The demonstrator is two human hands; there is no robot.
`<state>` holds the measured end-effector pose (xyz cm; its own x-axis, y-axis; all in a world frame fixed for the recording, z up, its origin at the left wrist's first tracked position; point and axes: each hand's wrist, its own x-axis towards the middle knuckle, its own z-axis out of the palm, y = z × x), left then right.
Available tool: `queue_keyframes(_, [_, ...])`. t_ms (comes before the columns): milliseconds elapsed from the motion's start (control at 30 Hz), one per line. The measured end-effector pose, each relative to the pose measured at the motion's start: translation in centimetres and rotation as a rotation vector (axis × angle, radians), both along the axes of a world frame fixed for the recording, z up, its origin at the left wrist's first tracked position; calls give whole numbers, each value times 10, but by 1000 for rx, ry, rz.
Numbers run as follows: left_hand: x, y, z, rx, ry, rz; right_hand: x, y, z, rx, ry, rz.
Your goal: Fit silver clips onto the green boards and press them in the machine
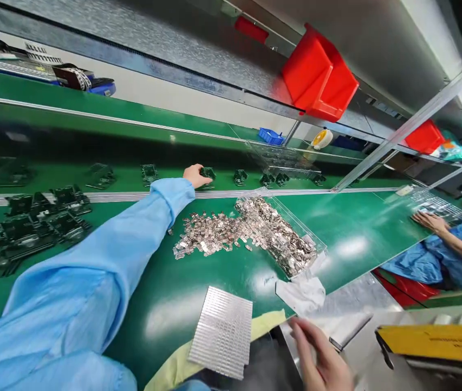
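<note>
My left hand (195,176), in a blue sleeve, reaches across the green bench with its fingers closed on a small green circuit board (208,173). That board is in the recessed strip behind the metal rail, in a spaced row of similar boards such as this one (239,177). My right hand (321,358) is low in the view, slightly blurred, its fingers loosely bent and apart with nothing visible in them. To its left, a ridged silver sheet (223,331) lies at the bench edge on yellow material. Beyond is a heap of small metal pieces (214,232), spilling from a clear tray (314,239).
Several circuit boards (45,217) are grouped at the left. Crumpled white material (302,296) lies at the tray's near end. A red bin (320,76) hangs from the shelf above. At the right, a co-worker's hand (430,221) rests by another tray. A yellow-black box (438,343) sits lower right.
</note>
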<state>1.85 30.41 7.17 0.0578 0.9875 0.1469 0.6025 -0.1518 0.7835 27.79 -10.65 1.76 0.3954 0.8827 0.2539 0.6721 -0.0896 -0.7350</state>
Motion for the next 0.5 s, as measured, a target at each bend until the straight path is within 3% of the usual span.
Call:
queue_keyframes(33, [1,12,-10,-16,15,45,-7,30,-1,-40,-15,146])
queue_keyframes(100, [8,27,-29,-37,36,92,-22,91,-3,-91,-43,259])
queue_keyframes(233, [9,27,-51,25,83,111,-45,181,-14,-246,-172,306])
queue_keyframes(300, [-10,20,-53,107,118,150,-51,206,-22,-280,-216,305])
queue_keyframes(400, [-59,10,-49,273,218,394,-55,223,-29,-315,-308,297])
queue_keyframes(500, [-106,7,-42,181,288,572,-53,225,-29,-331,-384,308])
